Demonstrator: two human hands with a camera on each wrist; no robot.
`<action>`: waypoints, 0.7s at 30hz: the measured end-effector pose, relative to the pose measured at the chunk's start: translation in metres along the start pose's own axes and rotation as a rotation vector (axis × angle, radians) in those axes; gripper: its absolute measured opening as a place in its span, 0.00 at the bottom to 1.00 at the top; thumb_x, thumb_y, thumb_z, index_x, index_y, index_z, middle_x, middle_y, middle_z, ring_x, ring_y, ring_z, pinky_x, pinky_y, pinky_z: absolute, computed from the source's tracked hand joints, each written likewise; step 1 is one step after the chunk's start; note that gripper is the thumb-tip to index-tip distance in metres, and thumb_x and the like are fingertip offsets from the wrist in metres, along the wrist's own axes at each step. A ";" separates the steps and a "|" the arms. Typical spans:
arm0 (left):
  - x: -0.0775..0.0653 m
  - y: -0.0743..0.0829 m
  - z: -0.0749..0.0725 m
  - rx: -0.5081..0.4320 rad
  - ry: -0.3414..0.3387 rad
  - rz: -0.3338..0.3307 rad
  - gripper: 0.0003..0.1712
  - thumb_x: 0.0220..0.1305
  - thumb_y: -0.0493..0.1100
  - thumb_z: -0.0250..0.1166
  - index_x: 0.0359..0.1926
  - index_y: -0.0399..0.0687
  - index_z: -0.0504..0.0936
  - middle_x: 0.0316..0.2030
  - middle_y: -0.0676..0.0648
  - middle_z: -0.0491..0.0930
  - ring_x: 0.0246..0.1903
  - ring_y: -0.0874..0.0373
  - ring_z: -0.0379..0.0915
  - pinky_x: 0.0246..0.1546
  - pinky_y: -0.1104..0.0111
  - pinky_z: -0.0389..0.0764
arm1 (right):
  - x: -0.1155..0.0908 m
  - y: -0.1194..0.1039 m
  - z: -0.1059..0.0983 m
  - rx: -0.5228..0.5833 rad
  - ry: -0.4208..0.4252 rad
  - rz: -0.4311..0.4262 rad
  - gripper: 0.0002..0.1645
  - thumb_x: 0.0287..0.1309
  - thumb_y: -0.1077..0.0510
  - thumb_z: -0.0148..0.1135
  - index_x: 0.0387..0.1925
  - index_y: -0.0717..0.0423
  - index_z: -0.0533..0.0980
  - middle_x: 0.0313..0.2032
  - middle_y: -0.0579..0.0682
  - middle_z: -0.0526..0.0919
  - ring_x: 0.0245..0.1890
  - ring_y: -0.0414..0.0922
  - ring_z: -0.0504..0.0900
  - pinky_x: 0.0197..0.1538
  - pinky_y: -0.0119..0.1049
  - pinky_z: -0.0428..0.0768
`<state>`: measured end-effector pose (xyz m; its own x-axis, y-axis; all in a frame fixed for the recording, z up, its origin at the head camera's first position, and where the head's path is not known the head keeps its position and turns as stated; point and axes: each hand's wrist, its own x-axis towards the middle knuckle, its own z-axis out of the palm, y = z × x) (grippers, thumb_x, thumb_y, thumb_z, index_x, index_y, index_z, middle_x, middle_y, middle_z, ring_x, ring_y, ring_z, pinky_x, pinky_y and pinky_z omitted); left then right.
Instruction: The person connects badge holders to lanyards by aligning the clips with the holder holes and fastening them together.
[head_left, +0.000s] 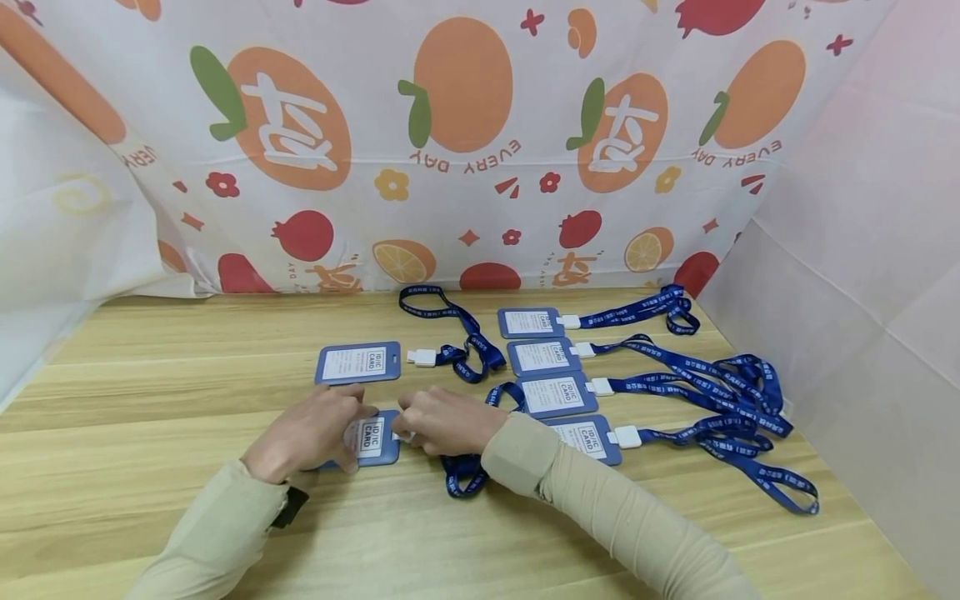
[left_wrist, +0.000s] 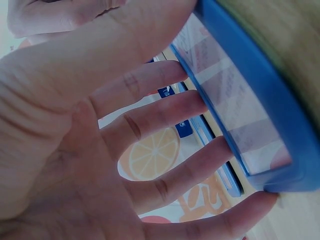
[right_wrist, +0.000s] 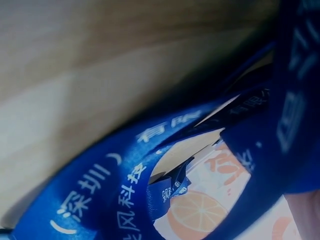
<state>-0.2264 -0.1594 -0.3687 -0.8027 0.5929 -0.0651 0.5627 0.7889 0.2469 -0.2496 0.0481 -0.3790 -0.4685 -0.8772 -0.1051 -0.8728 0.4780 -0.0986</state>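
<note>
My left hand (head_left: pixel 318 429) grips a blue ID card holder (head_left: pixel 387 450) across its two long edges, thumb at the near side and fingers along the far side. In the left wrist view, the blue frame of that card holder (left_wrist: pixel 280 100) runs past the fingertips. Just right of its slotted end, my right hand (head_left: pixel 446 421) pinches the white clip of a blue lanyard (head_left: pixel 465 479), mostly hidden by the fingers. The strap of this lanyard (right_wrist: pixel 90 185) loops large across the right wrist view. Beyond the left hand lies another card holder (head_left: pixel 358 363), apart from a lanyard's white clip (head_left: pixel 422 357).
On the right, several card holders (head_left: pixel 543 357) lie in a column, each joined by a white clip (head_left: pixel 627 437) to a blue lanyard (head_left: pixel 750 450) spread rightwards. A fruit-print cloth (head_left: pixel 465 217) hangs behind the wooden table (head_left: pixel 150 400), and a white wall (head_left: pixel 840 275) stands at right.
</note>
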 end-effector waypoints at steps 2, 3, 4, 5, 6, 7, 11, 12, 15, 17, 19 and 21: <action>0.000 0.000 0.000 0.000 -0.001 -0.001 0.37 0.32 0.42 0.87 0.49 0.36 0.88 0.33 0.52 0.71 0.29 0.57 0.64 0.35 0.63 0.73 | 0.000 0.000 0.000 -0.004 0.001 0.000 0.15 0.67 0.61 0.67 0.54 0.52 0.85 0.42 0.49 0.82 0.31 0.33 0.75 0.37 0.14 0.71; 0.000 0.000 0.000 0.002 -0.001 0.000 0.37 0.32 0.42 0.87 0.49 0.36 0.88 0.33 0.52 0.71 0.29 0.57 0.64 0.35 0.63 0.73 | 0.000 0.000 0.000 -0.005 0.002 0.000 0.15 0.67 0.61 0.67 0.54 0.52 0.85 0.42 0.49 0.82 0.31 0.33 0.75 0.37 0.14 0.71; 0.000 0.000 0.000 0.002 -0.001 0.000 0.37 0.32 0.42 0.87 0.49 0.36 0.88 0.33 0.52 0.71 0.29 0.57 0.64 0.35 0.63 0.73 | 0.000 0.000 0.000 -0.006 0.003 0.000 0.15 0.67 0.61 0.67 0.54 0.52 0.85 0.42 0.49 0.82 0.31 0.33 0.75 0.37 0.14 0.71; 0.000 0.000 0.000 0.001 0.000 0.001 0.37 0.32 0.42 0.87 0.49 0.35 0.88 0.33 0.52 0.71 0.29 0.57 0.64 0.35 0.63 0.73 | 0.000 0.000 0.000 -0.006 0.002 0.001 0.15 0.67 0.61 0.67 0.54 0.52 0.85 0.42 0.49 0.82 0.31 0.33 0.75 0.37 0.14 0.71; 0.000 0.000 0.000 0.002 0.001 0.001 0.37 0.32 0.42 0.87 0.49 0.35 0.88 0.33 0.52 0.71 0.29 0.57 0.64 0.35 0.63 0.74 | 0.000 -0.001 0.000 -0.005 0.003 0.000 0.15 0.66 0.61 0.67 0.53 0.52 0.85 0.42 0.49 0.82 0.31 0.33 0.75 0.37 0.14 0.72; 0.000 0.000 0.000 0.000 0.002 0.003 0.37 0.32 0.42 0.87 0.49 0.35 0.88 0.33 0.52 0.71 0.29 0.57 0.64 0.35 0.63 0.74 | 0.000 -0.001 0.000 -0.004 0.002 0.001 0.15 0.66 0.61 0.67 0.53 0.51 0.85 0.42 0.49 0.82 0.31 0.33 0.75 0.37 0.14 0.72; 0.000 0.000 0.000 -0.008 0.002 0.003 0.38 0.31 0.42 0.87 0.49 0.34 0.88 0.33 0.52 0.72 0.29 0.57 0.65 0.35 0.62 0.75 | 0.000 -0.001 0.000 -0.003 0.000 -0.001 0.15 0.67 0.61 0.66 0.54 0.51 0.85 0.42 0.49 0.82 0.31 0.33 0.75 0.37 0.14 0.72; 0.000 0.000 0.000 -0.011 0.001 0.002 0.38 0.31 0.42 0.87 0.49 0.34 0.87 0.33 0.52 0.72 0.29 0.57 0.65 0.35 0.63 0.76 | 0.000 -0.001 0.000 -0.004 -0.001 -0.001 0.15 0.67 0.61 0.66 0.54 0.51 0.85 0.42 0.49 0.82 0.31 0.33 0.75 0.37 0.14 0.72; -0.001 0.000 0.000 -0.013 0.003 0.004 0.38 0.31 0.41 0.87 0.49 0.34 0.87 0.33 0.53 0.71 0.29 0.58 0.64 0.35 0.63 0.75 | 0.000 -0.001 0.000 -0.011 -0.001 -0.001 0.16 0.67 0.60 0.66 0.55 0.52 0.85 0.43 0.49 0.82 0.31 0.34 0.75 0.37 0.14 0.71; -0.001 0.000 0.000 -0.011 0.005 0.006 0.38 0.31 0.41 0.87 0.49 0.34 0.87 0.33 0.53 0.71 0.29 0.58 0.64 0.35 0.63 0.74 | 0.000 -0.001 0.000 -0.013 0.000 -0.001 0.16 0.67 0.61 0.66 0.55 0.52 0.85 0.43 0.49 0.82 0.31 0.34 0.75 0.37 0.14 0.71; -0.001 0.000 0.000 -0.008 0.006 0.008 0.38 0.31 0.42 0.87 0.49 0.34 0.87 0.33 0.53 0.71 0.29 0.58 0.64 0.35 0.63 0.74 | 0.000 -0.001 0.000 -0.013 0.000 0.001 0.16 0.67 0.61 0.66 0.55 0.52 0.85 0.42 0.49 0.82 0.31 0.34 0.74 0.36 0.14 0.71; 0.000 0.000 0.000 -0.006 0.006 0.007 0.38 0.31 0.42 0.87 0.50 0.34 0.87 0.33 0.53 0.71 0.29 0.58 0.64 0.35 0.63 0.73 | 0.000 -0.001 0.000 -0.012 0.000 0.003 0.16 0.67 0.61 0.66 0.55 0.52 0.85 0.42 0.49 0.81 0.30 0.34 0.74 0.35 0.14 0.71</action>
<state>-0.2262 -0.1599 -0.3687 -0.7998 0.5974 -0.0581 0.5671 0.7838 0.2531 -0.2483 0.0475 -0.3790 -0.4707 -0.8760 -0.1052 -0.8733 0.4796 -0.0860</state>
